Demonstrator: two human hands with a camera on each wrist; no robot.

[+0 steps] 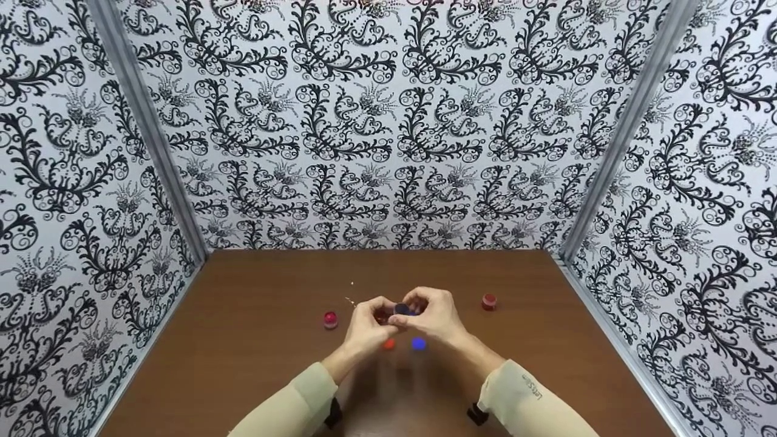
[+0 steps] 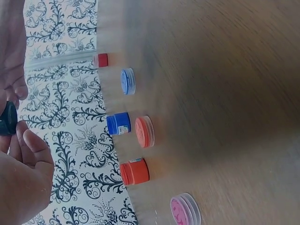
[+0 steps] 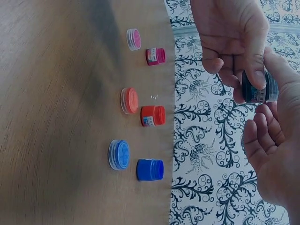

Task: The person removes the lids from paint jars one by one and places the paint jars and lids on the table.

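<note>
Both hands (image 1: 438, 315) are gripping a dark cylindrical plastic jar (image 3: 250, 93), axis roughly upright, lid (image 3: 272, 92) up; only the right-wrist view is showing its label (image 3: 260, 96).

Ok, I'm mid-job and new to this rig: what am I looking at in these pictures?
No robot here, just a person's bare left hand and right hand. The wide picture comes from a camera worn on the head; the other two, turned sideways, come from a camera on each wrist. Both hands hold a small dark jar. On the brown table are a pink jar, an orange jar and a blue jar with matching lids nearby, and a red jar to the right.
</note>
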